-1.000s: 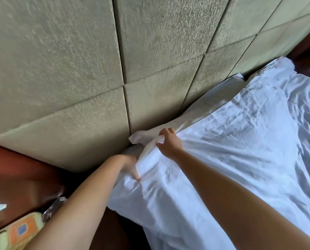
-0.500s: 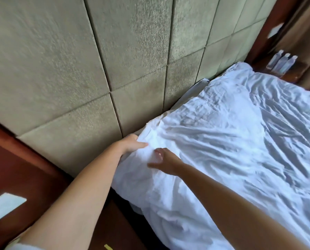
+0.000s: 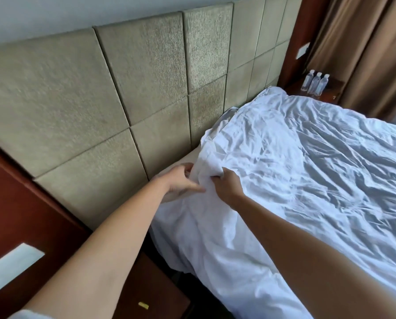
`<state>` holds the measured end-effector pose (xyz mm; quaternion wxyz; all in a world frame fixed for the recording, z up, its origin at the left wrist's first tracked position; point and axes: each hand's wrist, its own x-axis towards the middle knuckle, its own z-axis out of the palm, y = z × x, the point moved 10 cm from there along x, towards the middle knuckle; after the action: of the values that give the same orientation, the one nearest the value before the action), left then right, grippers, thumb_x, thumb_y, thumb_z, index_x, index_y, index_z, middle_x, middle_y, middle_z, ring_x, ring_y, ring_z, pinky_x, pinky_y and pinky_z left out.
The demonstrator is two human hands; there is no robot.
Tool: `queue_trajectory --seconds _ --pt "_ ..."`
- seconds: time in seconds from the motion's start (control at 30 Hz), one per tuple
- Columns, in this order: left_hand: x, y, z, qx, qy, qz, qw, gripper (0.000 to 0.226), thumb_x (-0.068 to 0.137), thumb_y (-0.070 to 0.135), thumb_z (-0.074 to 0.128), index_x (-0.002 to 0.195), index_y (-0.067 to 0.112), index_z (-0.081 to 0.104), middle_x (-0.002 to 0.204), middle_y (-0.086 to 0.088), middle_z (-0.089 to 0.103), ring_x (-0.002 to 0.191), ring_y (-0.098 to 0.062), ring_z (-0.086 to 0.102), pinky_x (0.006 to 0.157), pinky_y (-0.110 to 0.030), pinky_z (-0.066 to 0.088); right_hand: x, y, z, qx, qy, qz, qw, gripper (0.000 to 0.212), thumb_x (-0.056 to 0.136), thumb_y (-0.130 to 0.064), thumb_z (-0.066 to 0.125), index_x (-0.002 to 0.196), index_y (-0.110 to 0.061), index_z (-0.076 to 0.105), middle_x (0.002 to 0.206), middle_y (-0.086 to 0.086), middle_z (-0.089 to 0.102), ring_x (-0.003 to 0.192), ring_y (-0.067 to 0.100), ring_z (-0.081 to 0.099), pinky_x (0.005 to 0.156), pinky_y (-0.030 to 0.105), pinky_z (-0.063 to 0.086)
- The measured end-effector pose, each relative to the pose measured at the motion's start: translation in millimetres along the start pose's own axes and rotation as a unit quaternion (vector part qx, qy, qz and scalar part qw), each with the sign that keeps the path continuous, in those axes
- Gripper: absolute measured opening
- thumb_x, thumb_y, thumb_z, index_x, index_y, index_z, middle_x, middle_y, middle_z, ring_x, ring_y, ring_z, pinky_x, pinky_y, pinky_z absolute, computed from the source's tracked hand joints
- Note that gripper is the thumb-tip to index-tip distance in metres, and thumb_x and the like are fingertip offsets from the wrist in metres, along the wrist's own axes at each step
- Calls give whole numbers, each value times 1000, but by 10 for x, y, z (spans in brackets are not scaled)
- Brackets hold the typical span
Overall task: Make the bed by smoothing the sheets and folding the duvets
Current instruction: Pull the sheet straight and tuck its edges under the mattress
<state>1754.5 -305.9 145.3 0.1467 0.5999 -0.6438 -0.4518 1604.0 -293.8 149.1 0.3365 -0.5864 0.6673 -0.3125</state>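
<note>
Duvet (image 3: 284,171) corner bunched between both hands, left hand (image 3: 181,180) fingers and right hand (image 3: 227,183) fingers grasping it

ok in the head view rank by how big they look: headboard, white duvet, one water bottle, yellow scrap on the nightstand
1. headboard and white duvet: both huge, too close to rank
2. water bottle, far off, so it looks smaller than it is
3. yellow scrap

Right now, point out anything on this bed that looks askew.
The white duvet is badly rumpled and pulled back from the headboard, baring a strip of mattress. Both hands, left and right, bunch its corner.
</note>
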Motion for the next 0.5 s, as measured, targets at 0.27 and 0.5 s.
queue_trajectory --seconds 0.27,0.5 --pt "123 -438 137 174 -49 -7 983 85 73 35 81 142 17 36 141 0 48 128 -22 47 104 -32 39 32 -31 -19 54 24 20 998 19 85 -13 54 79 4 56 71 7 54 69 20 48 62 30 39" --pt "82 -925 -6 134 -74 -69 986 57 80 43 70 130 20 53 124 0 59 112 -21 56 94 -31 45 -53 -48 476 -51 -36 35 997 24 96 -26 49 107 -6 58 102 9 62 100 28 58 76 31 41"
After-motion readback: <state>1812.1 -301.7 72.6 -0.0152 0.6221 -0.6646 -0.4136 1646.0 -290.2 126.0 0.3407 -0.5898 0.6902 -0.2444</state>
